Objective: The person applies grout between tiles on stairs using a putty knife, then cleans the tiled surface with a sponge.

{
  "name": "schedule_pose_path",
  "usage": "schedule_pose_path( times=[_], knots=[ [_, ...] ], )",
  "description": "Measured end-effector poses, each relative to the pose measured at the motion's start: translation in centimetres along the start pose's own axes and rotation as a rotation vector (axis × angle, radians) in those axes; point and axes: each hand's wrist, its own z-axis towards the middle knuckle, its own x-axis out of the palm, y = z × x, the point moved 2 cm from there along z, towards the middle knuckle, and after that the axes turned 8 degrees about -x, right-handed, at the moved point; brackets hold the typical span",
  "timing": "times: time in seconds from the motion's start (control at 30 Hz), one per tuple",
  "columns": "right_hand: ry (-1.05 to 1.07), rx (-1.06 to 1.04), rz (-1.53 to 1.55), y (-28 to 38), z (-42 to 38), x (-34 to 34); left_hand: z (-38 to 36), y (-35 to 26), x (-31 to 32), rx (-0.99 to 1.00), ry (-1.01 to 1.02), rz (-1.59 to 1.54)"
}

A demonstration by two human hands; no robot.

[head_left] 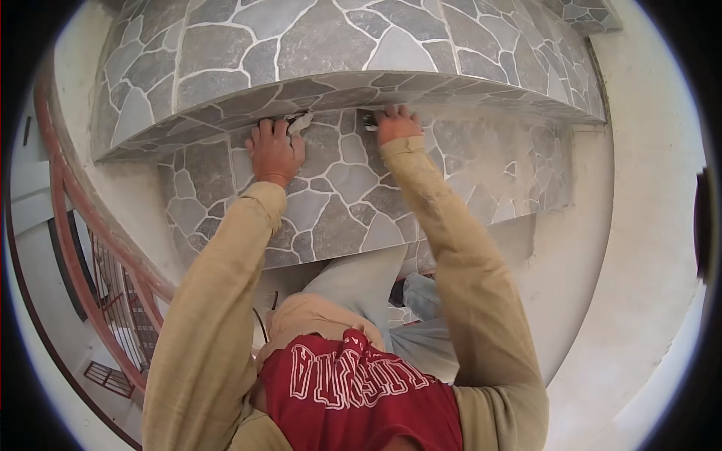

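My left hand rests on the stone-patterned tile tread, its curled fingers up against the base of the riser. A crumpled whitish piece, like a rag, sticks out at its fingertips, beside a dark bit. To the right, my right hand is closed low at the same tread-and-riser joint. The end of a flat metal scraper shows by its fingers; the rest of that tool is hidden under the hand.
Pale dust covers the tread's right part. The upper step's edge overhangs both hands. A reddish railing runs down the left side, and a pale wall stands at right. My legs are below the tread.
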Motion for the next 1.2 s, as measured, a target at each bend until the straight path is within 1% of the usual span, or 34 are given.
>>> schedule_pose_path(
  times=[0.03,0.07,0.1,0.17,0.2,0.27,0.3,0.37,0.4,0.47,0.5,0.57,0.6,0.67,0.73,0.8,0.87,0.9,0.97,1.1,1.17,1.2],
  knots=[
    [0.093,0.030,-0.007,-0.6,-0.5,-0.7,0.0,0.1,0.1,0.013,-0.035,-0.003],
    [0.090,0.030,-0.014,-0.2,-0.9,-0.8,0.1,0.0,0.2,0.025,-0.074,-0.009],
    [0.063,-0.036,-0.032,0.8,-1.1,-0.6,0.2,-0.1,0.3,0.026,-0.084,-0.013],
    [0.032,-0.152,-0.057,3.9,-0.5,1.6,0.1,-0.2,0.0,-0.007,-0.027,0.014],
    [0.029,-0.140,-0.056,5.0,-0.1,1.8,-0.1,-0.3,-0.1,0.006,-0.027,0.013],
    [-0.126,-0.152,0.027,5.5,0.6,1.8,0.0,-0.2,0.0,-0.022,-0.020,-0.017],
    [-0.122,-0.138,0.026,3.8,0.6,1.7,0.0,-0.2,0.3,-0.011,-0.012,-0.021],
    [-0.080,0.057,-0.031,-1.6,-0.3,1.6,0.0,-0.1,0.2,0.013,-0.043,-0.003],
    [-0.083,0.053,-0.032,-2.9,-0.9,1.0,0.1,0.0,0.1,0.010,-0.047,-0.003],
    [0.086,0.147,-0.004,-4.6,-2.2,-0.2,0.1,-0.2,-0.1,-0.001,-0.033,0.023],
    [0.077,0.148,-0.010,-3.5,-2.2,0.0,0.3,-0.4,-0.2,0.001,-0.042,0.019],
    [-0.127,-0.044,-0.048,1.1,-2.3,1.0,0.0,-0.4,-0.2,-0.010,-0.039,0.010],
    [-0.129,-0.037,-0.052,2.7,-2.3,0.8,-0.3,-0.3,-0.1,-0.003,-0.040,0.006],
    [-0.142,-0.252,0.053,4.9,-1.6,0.7,0.0,-0.3,-0.1,0.009,-0.068,-0.011],
    [0.021,0.114,-0.055,-1.6,0.7,3.9,-0.1,-0.5,-0.1,0.001,-0.045,-0.020],
    [-0.040,0.225,-0.214,-6.6,-0.6,1.1,-0.1,-0.2,-0.5,-0.047,-0.030,-0.015],
    [-0.077,0.144,-0.068,-8.3,-2.0,-2.9,0.0,-0.5,-0.7,-0.027,-0.012,0.002],
    [-0.070,0.114,-0.070,-7.6,-1.4,-4.4,0.2,-0.5,-0.8,-0.057,-0.013,0.003],
    [-0.336,-0.070,0.083,-5.4,-1.2,-6.1,0.0,-0.3,-0.8,-0.034,0.038,-0.035],
    [-0.269,-0.104,-0.004,-1.8,1.0,-0.8,-0.1,-0.3,-0.7,-0.038,0.003,-0.034],
    [-0.252,-0.115,0.014,0.5,1.0,0.6,0.0,-0.2,-0.6,-0.033,0.004,-0.053],
    [-0.257,-0.134,0.018,0.2,1.6,0.7,0.5,-0.1,-0.5,-0.048,-0.007,-0.046]
  ],
)
